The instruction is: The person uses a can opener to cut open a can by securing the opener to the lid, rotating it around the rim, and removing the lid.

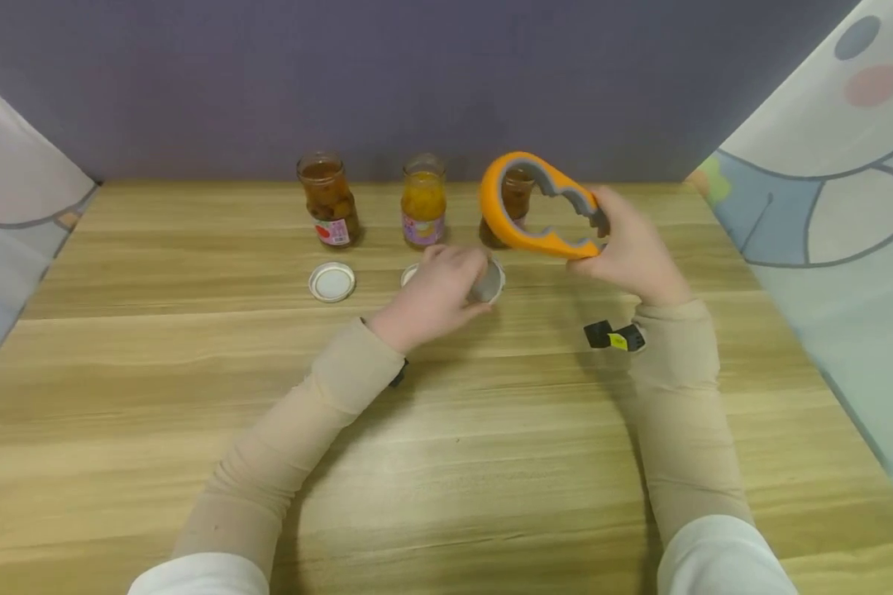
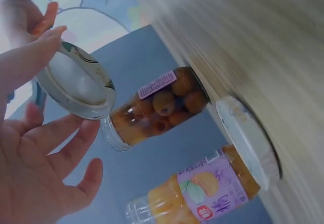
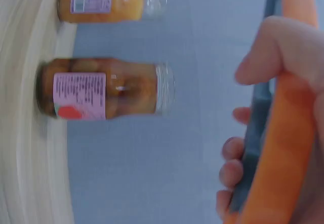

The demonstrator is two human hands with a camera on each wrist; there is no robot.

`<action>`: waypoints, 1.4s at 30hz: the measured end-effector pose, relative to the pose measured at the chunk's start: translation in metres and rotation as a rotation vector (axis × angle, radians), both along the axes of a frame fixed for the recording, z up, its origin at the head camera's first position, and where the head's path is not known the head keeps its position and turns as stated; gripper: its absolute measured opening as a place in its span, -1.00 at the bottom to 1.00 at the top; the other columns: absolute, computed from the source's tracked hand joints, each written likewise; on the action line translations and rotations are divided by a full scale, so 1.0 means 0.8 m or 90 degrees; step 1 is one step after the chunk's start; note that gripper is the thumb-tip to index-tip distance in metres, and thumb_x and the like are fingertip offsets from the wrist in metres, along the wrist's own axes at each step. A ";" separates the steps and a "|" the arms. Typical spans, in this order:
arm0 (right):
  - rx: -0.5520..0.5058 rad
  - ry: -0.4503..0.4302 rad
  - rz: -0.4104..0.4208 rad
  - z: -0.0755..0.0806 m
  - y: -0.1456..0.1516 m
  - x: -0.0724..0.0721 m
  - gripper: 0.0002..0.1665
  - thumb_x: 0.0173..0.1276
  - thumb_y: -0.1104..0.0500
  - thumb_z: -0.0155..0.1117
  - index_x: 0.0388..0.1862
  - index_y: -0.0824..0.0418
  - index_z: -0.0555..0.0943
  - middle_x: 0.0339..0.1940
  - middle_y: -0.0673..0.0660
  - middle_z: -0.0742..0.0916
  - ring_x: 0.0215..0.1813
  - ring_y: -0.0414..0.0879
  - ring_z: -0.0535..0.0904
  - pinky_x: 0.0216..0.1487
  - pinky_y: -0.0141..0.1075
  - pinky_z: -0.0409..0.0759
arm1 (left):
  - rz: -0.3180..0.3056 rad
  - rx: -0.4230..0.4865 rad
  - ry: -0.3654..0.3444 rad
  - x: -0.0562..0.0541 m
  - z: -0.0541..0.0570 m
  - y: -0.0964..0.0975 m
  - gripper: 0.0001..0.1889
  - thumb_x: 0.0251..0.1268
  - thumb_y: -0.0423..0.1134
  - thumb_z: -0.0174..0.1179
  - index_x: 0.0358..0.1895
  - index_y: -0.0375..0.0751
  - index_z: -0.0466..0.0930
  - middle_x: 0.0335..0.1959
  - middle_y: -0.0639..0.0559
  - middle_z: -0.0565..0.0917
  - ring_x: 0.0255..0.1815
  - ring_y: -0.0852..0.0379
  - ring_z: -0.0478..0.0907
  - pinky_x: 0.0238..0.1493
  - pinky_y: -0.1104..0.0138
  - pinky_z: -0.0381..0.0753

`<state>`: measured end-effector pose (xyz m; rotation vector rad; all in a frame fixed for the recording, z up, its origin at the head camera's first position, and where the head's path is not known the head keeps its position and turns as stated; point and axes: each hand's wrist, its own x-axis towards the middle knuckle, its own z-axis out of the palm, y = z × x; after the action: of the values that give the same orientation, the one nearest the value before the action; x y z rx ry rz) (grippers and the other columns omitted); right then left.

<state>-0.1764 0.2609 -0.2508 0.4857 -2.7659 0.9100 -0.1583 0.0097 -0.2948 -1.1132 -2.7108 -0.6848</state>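
Note:
My left hand (image 1: 441, 291) pinches a round metal lid (image 2: 81, 82) by its rim, its pale inside showing in the left wrist view. An orange jar opener (image 1: 543, 243) with grey toothed inner edges is gripped in my right hand (image 1: 631, 246), raised off the table. Behind the opener stands a glass jar (image 2: 164, 105) of brown round fruit, partly hidden in the head view. To its left are a lidless jar of yellow-orange fruit (image 1: 423, 201) and a lidless jar of dark fruit (image 1: 331, 202). Another lid (image 1: 409, 274) lies partly hidden behind my left hand.
A third lid (image 1: 331, 282) lies with its pale inside up in front of the leftmost jar. The wooden table (image 1: 446, 463) meets a dark grey panel (image 1: 387, 83) right behind the jars. Patterned cloths hang at both sides.

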 end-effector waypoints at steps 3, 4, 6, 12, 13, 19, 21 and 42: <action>0.020 -0.053 -0.039 0.002 0.008 -0.004 -0.17 -0.17 0.37 0.39 0.21 0.24 0.40 -0.25 0.22 0.49 -0.25 0.06 0.32 -0.26 -0.16 0.25 | -0.004 -0.048 0.030 0.001 -0.003 0.001 -0.57 0.11 -0.15 0.37 -0.10 -0.24 0.36 -0.04 -0.12 0.62 0.11 -0.15 0.50 0.25 -0.04 0.28; 0.028 -0.069 -0.049 0.002 0.011 -0.005 -0.21 -0.15 0.35 0.39 0.19 0.25 0.40 -0.24 0.23 0.49 -0.25 0.06 0.32 -0.26 -0.15 0.26 | -0.004 -0.066 0.034 0.001 -0.004 0.002 -0.54 0.11 -0.15 0.37 -0.05 -0.25 0.35 -0.02 -0.14 0.61 0.13 -0.16 0.50 0.24 -0.03 0.30; 0.050 -0.092 -0.059 0.002 0.019 -0.007 -0.27 -0.11 0.31 0.40 0.13 0.26 0.40 -0.24 0.24 0.48 -0.26 0.08 0.33 -0.28 -0.13 0.26 | -0.007 -0.108 0.038 0.000 -0.004 0.006 -0.47 0.12 -0.13 0.36 0.04 -0.26 0.32 0.04 -0.17 0.60 0.16 -0.18 0.48 0.25 -0.03 0.31; 0.085 -0.129 -0.065 0.000 0.038 -0.013 -0.28 -0.06 0.24 0.43 0.13 0.27 0.39 -0.17 0.28 0.51 -0.20 0.12 0.38 -0.23 -0.08 0.31 | -0.026 -0.230 0.007 -0.013 -0.003 0.025 -0.38 0.20 -0.08 0.29 0.23 -0.26 0.26 0.20 -0.17 0.53 0.26 -0.16 0.41 0.34 -0.02 0.27; 0.083 -0.133 -0.070 -0.001 0.039 -0.014 -0.28 -0.05 0.24 0.43 0.14 0.26 0.39 -0.17 0.27 0.51 -0.20 0.11 0.38 -0.24 -0.09 0.31 | -0.030 -0.247 -0.004 -0.015 -0.002 0.029 -0.39 0.21 -0.08 0.28 0.24 -0.26 0.26 0.21 -0.17 0.52 0.26 -0.16 0.41 0.35 -0.02 0.27; 0.058 -0.148 -0.093 -0.001 0.052 -0.014 -0.32 -0.02 0.20 0.44 0.11 0.24 0.39 -0.21 0.22 0.49 -0.22 0.05 0.38 -0.27 -0.16 0.32 | -0.051 -0.322 -0.065 -0.035 -0.003 0.053 -0.34 0.28 -0.08 0.21 0.36 -0.27 0.20 0.29 -0.16 0.45 0.28 -0.13 0.42 0.36 -0.03 0.28; 0.055 -0.150 -0.097 -0.002 0.055 -0.015 -0.33 -0.01 0.19 0.44 0.10 0.24 0.39 -0.23 0.20 0.49 -0.23 0.03 0.38 -0.29 -0.17 0.32 | -0.054 -0.333 -0.088 -0.042 -0.006 0.061 -0.32 0.29 -0.09 0.20 0.39 -0.27 0.16 0.32 -0.16 0.42 0.31 -0.11 0.39 0.37 0.00 0.27; 0.036 -0.135 -0.090 -0.012 0.067 -0.013 -0.36 -0.05 0.20 0.51 0.00 0.27 0.41 -0.38 0.15 0.42 -0.33 0.01 0.29 -0.37 -0.22 0.24 | -0.044 -0.400 -0.156 -0.064 -0.013 0.109 -0.44 0.27 -0.05 0.21 0.27 -0.19 0.32 0.12 -0.03 0.58 0.09 0.07 0.54 0.11 0.24 0.55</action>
<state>-0.1865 0.3146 -0.2604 0.2078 -2.9775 0.8993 -0.2096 0.0972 -0.3056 -1.3107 -3.2200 0.0568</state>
